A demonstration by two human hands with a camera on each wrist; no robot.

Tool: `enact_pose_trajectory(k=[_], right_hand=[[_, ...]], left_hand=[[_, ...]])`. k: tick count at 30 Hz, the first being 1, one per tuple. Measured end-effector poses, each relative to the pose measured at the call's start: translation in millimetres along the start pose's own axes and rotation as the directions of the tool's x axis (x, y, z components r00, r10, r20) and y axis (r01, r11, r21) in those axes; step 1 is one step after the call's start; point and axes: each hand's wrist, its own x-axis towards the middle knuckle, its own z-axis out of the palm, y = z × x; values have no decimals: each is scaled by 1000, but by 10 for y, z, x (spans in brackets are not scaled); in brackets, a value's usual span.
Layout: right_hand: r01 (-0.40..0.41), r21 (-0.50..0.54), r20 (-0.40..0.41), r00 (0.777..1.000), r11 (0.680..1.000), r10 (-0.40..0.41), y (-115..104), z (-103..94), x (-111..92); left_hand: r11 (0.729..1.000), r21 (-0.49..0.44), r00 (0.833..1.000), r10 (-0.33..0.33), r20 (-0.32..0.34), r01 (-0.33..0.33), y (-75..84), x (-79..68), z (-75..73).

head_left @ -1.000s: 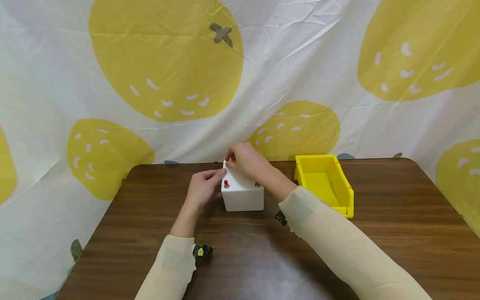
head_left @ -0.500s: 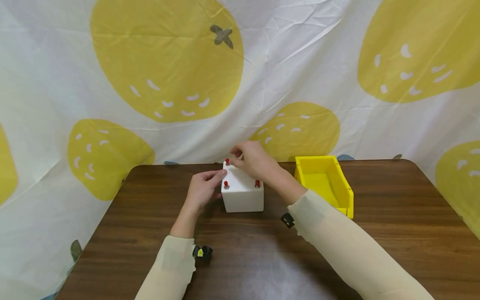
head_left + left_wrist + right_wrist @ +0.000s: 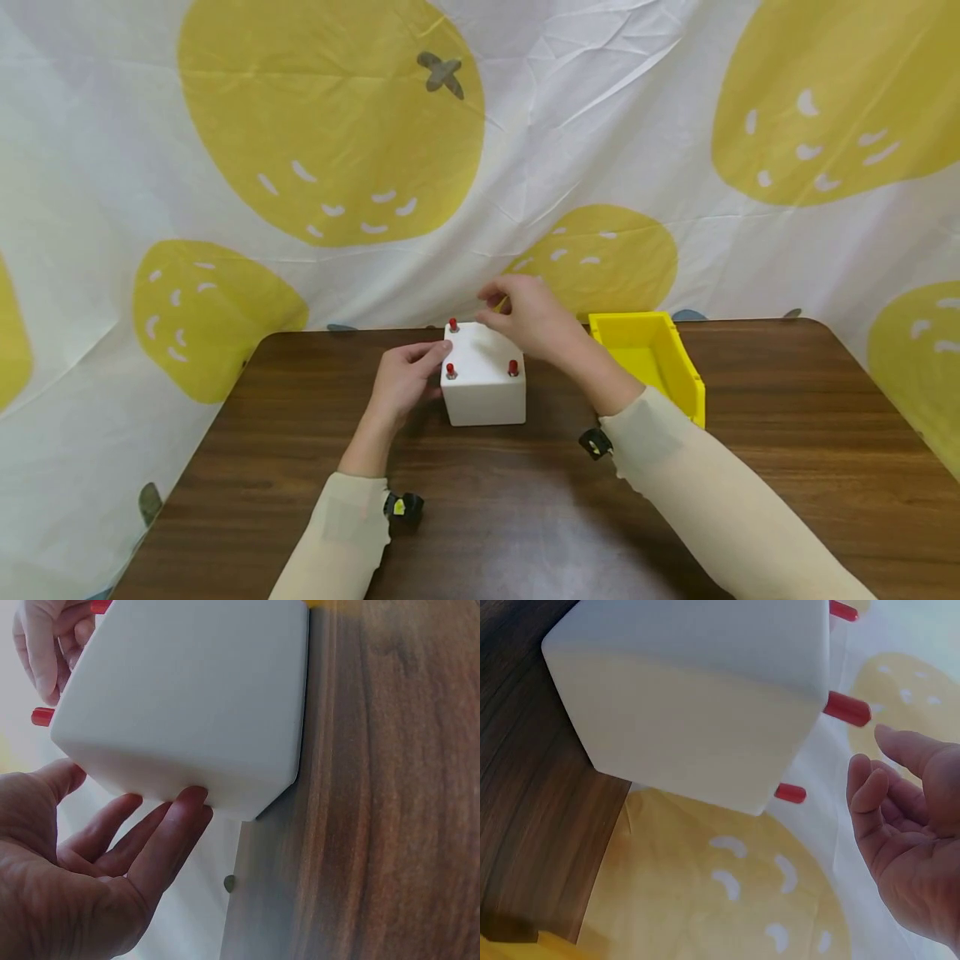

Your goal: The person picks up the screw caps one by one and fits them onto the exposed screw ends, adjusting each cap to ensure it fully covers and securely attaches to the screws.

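Observation:
A white box [image 3: 483, 400] stands on the table, with red-capped toggle switches sticking up near its top corners. In the head view I see one switch [image 3: 453, 325] at the back left, another [image 3: 451, 371] at the front left and a third [image 3: 513, 367] at the front right. My right hand covers the back right corner there. My left hand [image 3: 405, 375] rests its fingertips on the box's left side, thumb at the top edge. Above the back right of the box, my right hand [image 3: 528, 317] is raised with loosely bent fingers, holding nothing, apart from the red switch [image 3: 847, 709] nearest it.
To the right of the box stands a yellow open-front bin [image 3: 690, 367], partly behind the right forearm. The brown wooden table [image 3: 495, 517] reaches back to a white cloth [image 3: 360, 283] printed with yellow fruit shapes. Both wrists carry small black cameras.
My right hand has drawn away from the back left switch, moving right and up off it. The left hand and the box have stayed in place.

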Motion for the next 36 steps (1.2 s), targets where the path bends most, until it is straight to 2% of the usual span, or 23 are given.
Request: enact_pose_trajectory(k=[9, 17, 36], right_hand=[[20, 9, -60, 998, 1000, -20, 97, -119, -124], [-9, 17, -94, 996, 1000, 10, 151, -229, -247], [-56, 9, -146, 988, 998, 57, 316, -450, -514]], left_hand=[[1000, 12, 1000, -10, -4, 10, -11, 4, -7], [1000, -10, 1000, -19, -2, 19, -10, 5, -11], [999, 32, 1000, -18, 1, 18, -8, 3, -25]])
